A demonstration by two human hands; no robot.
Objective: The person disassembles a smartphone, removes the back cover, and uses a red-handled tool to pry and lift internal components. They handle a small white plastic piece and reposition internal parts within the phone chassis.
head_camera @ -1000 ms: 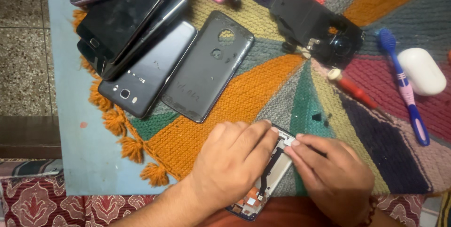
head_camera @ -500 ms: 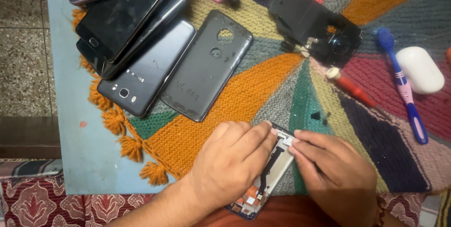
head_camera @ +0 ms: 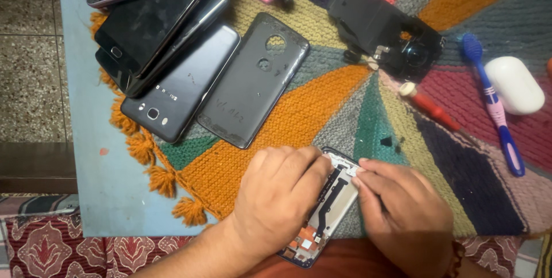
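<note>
**Silver frame of an opened phone held in two hands at the table's near edge**

Silver and orange inner parts show on the opened phone (head_camera: 330, 209), which lies tilted on the knitted mat (head_camera: 299, 117) at the near edge of the table (head_camera: 98, 174). The left hand (head_camera: 276, 197) lies over the phone's left side, its grip closed lightly on the frame. The right hand (head_camera: 399, 209) presses its fingertips (head_camera: 359, 171) on the phone's upper right corner, fingers bunched together. Farther in lies a grey back cover (head_camera: 253, 82), beside a stack of dark phones (head_camera: 161, 54) at the far left corner. A black phone part (head_camera: 385, 31), a red screwdriver (head_camera: 431, 108), a blue toothbrush (head_camera: 494, 105) and a white case (head_camera: 514, 85) lie toward the right edge.
</note>
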